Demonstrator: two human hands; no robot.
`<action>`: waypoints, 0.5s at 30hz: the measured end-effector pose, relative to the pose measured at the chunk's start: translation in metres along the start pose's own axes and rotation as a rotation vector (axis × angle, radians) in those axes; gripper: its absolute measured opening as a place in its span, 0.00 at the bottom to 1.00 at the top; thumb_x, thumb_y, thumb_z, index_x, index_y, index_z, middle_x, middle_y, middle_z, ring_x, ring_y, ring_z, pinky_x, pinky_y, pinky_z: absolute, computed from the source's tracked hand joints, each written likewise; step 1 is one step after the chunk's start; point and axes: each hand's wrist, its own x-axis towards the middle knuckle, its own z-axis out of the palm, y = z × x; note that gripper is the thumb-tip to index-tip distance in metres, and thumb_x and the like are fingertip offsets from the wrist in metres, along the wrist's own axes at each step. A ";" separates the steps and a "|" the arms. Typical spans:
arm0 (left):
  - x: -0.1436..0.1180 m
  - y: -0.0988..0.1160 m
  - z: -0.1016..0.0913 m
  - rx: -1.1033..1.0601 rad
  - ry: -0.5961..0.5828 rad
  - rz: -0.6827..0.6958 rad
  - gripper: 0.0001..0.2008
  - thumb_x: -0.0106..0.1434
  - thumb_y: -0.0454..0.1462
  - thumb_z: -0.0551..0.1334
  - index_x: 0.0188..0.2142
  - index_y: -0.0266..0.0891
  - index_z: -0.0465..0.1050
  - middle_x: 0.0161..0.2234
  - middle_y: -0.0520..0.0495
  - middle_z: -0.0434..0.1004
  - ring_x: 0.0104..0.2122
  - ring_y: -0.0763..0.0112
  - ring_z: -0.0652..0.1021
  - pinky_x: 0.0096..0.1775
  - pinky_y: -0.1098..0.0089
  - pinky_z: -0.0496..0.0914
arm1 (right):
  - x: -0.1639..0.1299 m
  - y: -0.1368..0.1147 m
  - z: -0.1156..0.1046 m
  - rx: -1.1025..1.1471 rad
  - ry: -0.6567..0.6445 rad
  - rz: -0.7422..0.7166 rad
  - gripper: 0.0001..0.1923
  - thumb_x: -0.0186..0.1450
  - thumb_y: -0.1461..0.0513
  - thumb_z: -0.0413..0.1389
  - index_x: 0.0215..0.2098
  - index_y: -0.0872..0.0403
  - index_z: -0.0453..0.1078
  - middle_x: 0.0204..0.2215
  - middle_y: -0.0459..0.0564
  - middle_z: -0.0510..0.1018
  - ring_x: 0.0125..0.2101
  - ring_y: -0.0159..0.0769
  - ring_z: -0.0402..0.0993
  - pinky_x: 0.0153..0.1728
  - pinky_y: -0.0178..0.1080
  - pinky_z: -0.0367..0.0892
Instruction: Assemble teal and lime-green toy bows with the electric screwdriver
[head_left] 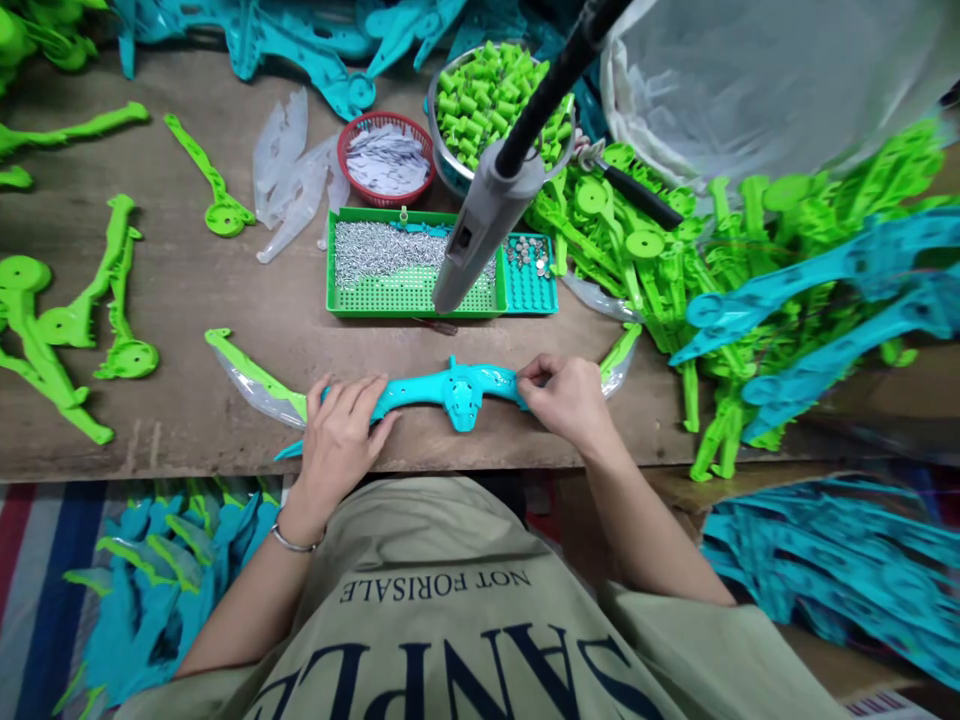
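A toy bow [420,390] with a blue body and lime-green tips lies across the front of the table. Clear plastic pieces [259,397] run along its green ends. My left hand [341,425] is closed over the bow's left arm, fingers on the far side and thumb on the near side. At the right arm of the bow, my right hand [566,400] has thumb and fingertips pinched together against the blue surface; whatever they hold is hidden. Above the bow hangs a grey electric screwdriver [480,220], its tip over a green tray [341,305] of small silver screws.
Beyond the tray stand a red basket [343,165] of paper slips and a metal bowl [442,165] of green parts. Green bow arms [645,245] pile up at right, others [105,270] lie at left. Blue parts [832,550] fill a box at lower right; assembled bows [165,560] sit lower left.
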 end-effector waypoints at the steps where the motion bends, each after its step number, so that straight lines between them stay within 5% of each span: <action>1: 0.001 0.000 -0.001 0.002 -0.007 0.010 0.20 0.72 0.43 0.60 0.61 0.39 0.71 0.53 0.38 0.82 0.50 0.53 0.80 0.62 0.47 0.62 | 0.000 -0.001 0.001 -0.035 0.002 -0.009 0.09 0.54 0.64 0.56 0.25 0.51 0.80 0.24 0.50 0.84 0.25 0.42 0.79 0.30 0.40 0.70; 8: -0.016 -0.008 -0.033 0.143 -0.051 0.085 0.29 0.68 0.37 0.63 0.68 0.40 0.63 0.66 0.30 0.67 0.66 0.42 0.68 0.66 0.39 0.57 | -0.020 0.028 -0.018 0.095 -0.008 -0.219 0.12 0.66 0.55 0.61 0.43 0.52 0.80 0.38 0.54 0.86 0.39 0.46 0.83 0.44 0.46 0.75; 12: -0.039 -0.031 -0.039 0.204 0.004 0.141 0.31 0.69 0.35 0.62 0.70 0.41 0.60 0.63 0.32 0.73 0.63 0.47 0.73 0.64 0.47 0.63 | -0.047 0.071 -0.019 0.027 0.074 -0.490 0.20 0.65 0.53 0.63 0.52 0.52 0.74 0.52 0.62 0.79 0.53 0.53 0.77 0.53 0.57 0.73; 15: -0.042 -0.049 -0.038 0.230 0.073 0.293 0.28 0.69 0.34 0.62 0.67 0.42 0.64 0.61 0.35 0.75 0.63 0.50 0.74 0.61 0.52 0.69 | -0.057 0.089 -0.009 -0.027 0.141 -0.546 0.16 0.67 0.59 0.60 0.53 0.50 0.72 0.52 0.61 0.79 0.56 0.54 0.76 0.56 0.61 0.71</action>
